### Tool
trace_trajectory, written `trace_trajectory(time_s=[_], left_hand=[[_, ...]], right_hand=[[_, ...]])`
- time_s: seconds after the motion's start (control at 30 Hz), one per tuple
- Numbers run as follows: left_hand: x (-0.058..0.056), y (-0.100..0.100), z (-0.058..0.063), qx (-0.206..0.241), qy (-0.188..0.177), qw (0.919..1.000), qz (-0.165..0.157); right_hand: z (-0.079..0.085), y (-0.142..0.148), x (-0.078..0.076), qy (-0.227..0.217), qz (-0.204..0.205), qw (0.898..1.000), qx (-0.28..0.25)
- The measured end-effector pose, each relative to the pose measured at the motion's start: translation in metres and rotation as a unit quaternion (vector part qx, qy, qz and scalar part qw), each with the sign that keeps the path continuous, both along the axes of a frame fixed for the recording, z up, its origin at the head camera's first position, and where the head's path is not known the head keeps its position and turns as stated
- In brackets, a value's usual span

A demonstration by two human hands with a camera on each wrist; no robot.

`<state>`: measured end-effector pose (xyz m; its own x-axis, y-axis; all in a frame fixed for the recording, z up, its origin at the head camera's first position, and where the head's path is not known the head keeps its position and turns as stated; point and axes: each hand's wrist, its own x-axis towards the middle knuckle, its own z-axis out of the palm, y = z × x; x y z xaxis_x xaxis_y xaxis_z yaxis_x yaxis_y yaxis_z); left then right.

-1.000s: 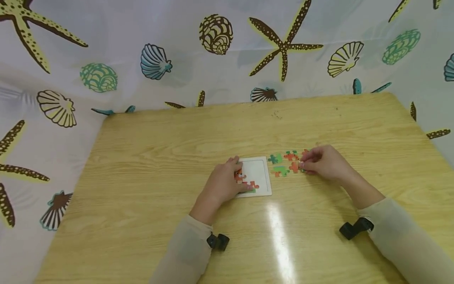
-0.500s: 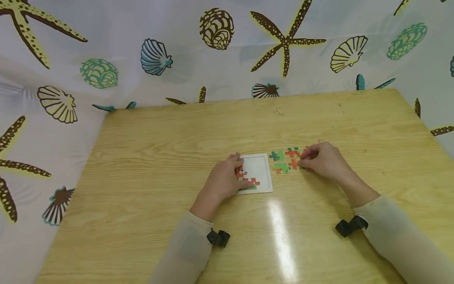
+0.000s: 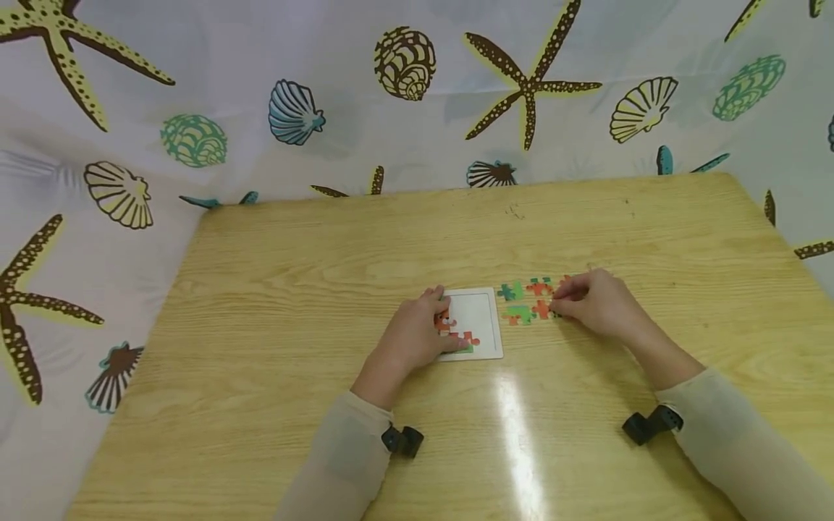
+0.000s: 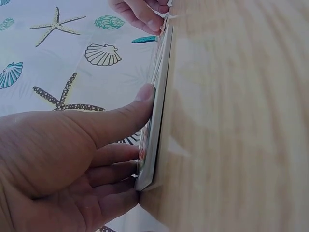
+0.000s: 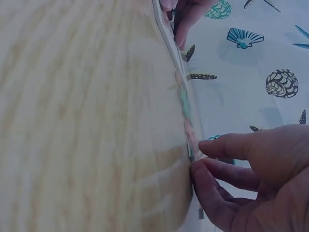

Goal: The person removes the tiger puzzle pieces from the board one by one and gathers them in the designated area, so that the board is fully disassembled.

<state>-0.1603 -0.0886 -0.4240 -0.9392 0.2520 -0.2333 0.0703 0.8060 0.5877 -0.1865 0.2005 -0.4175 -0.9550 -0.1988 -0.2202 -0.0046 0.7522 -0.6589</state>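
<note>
My left hand [image 3: 410,329] rests on the left side of a white puzzle board [image 3: 474,312]. Its thumb lies over joined puzzle pieces [image 3: 444,320] showing part of an orange animal face, and its other fingers reach along the left edge, as the left wrist view shows. My right hand [image 3: 596,300] is at the right end of a group of loose pieces, pinching a small puzzle piece [image 5: 191,151] between thumb and fingers, low at the table. The fingers mostly hide that piece. Beside it lies an orange piece [image 3: 541,310].
More loose pieces lie between board and right hand: a dark and light green piece [image 3: 511,291], an orange and green one [image 3: 539,286] and a light green one [image 3: 518,314]. The wooden table [image 3: 293,289] meets a shell-print cloth [image 3: 365,123] at the back.
My right thumb and fingers have drawn closer together at the piece on the right end. My left hand stays on the board. The head view has shifted slightly.
</note>
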Motion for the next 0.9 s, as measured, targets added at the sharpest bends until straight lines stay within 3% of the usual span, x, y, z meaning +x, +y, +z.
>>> trace_trajectory(time_s=[0.13,0.23,0.37,0.43,0.77,0.9], left_hand=[[0.001,0.001,-0.001,0.001,0.002,1.0,-0.009],[0.0,0.002,0.001,-0.015,-0.003,0.9995,-0.026],[-0.001,0.005,0.002,-0.037,-0.024,0.9981,-0.043],[-0.002,0.005,0.003,-0.04,-0.032,0.9976,-0.046],[-0.004,-0.002,0.002,-0.017,-0.029,0.9982,-0.05],[-0.004,-0.003,0.002,0.003,-0.029,0.9985,-0.045]], right_hand=[[0.011,-0.012,0.005,0.025,0.022,0.999,-0.001],[0.017,-0.033,0.01,0.029,0.073,0.997,-0.005],[0.012,-0.061,0.014,0.016,0.136,0.99,-0.018],[0.009,-0.072,0.015,0.009,0.147,0.989,-0.022],[-0.001,-0.096,0.015,-0.049,0.125,0.99,-0.032],[-0.003,-0.101,0.018,-0.047,0.115,0.992,-0.037]])
